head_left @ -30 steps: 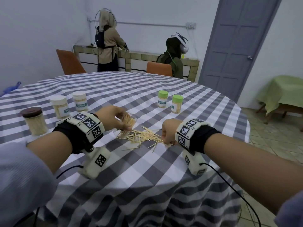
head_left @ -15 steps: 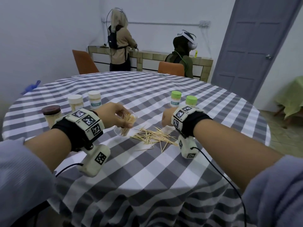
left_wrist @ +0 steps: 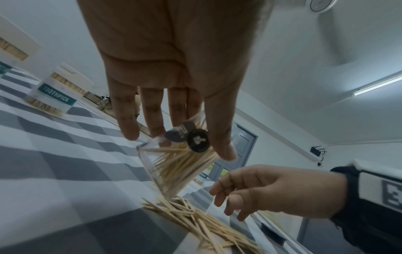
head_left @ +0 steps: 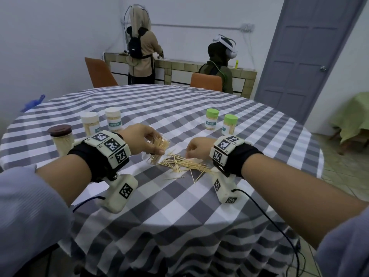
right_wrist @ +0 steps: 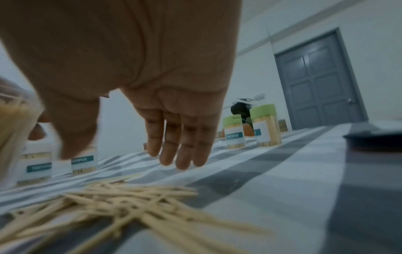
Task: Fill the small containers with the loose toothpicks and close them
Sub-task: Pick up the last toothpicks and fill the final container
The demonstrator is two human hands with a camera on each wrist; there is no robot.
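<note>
Round table under a grey-and-white checked cloth (head_left: pixel 179 196). Behind it, two orange chairs (head_left: pixel 98 73), a tiled counter (head_left: pixel 179 67) with two people (head_left: pixel 140 54) at it, a grey panelled door (head_left: pixel 303 62). Green-draped furniture (head_left: pixel 351 116) far right.

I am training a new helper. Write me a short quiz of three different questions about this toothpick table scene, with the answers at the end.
1. True or false: the left hand holds a clear plastic container partly filled with toothpicks.
2. How many green-lidded toothpick jars stand on the grey-and-white checked tablecloth? A) one B) two C) four
3. Fill in: the right hand, fingers relaxed and holding nothing, hovers over the pile of loose wooden ____.

Key: 1 true; 2 B; 3 toothpicks.
</note>
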